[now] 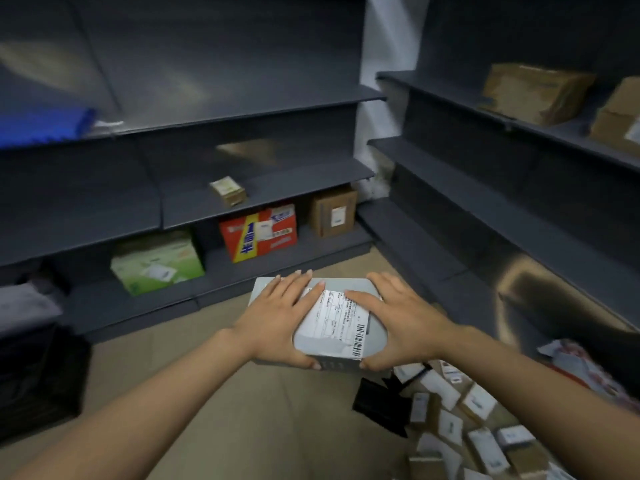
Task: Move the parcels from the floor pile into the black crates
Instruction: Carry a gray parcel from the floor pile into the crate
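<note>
While both hands, left (pixel 277 315) and right (pixel 398 315), clamp a smooth grey rectangular parcel (pixel 375 332), cardboard parcels (pixel 450 420) seemingly litter the floor.

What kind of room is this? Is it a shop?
Probably a parcel storeroom, not a shop. Dark metal shelves hold cardboard boxes, a pile of labelled parcels lies on the floor, and both hands hold a grey parcel with a shipping label.

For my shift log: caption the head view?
Both hands, left hand and right hand, hold a labelled grey parcel above the floor.
</note>
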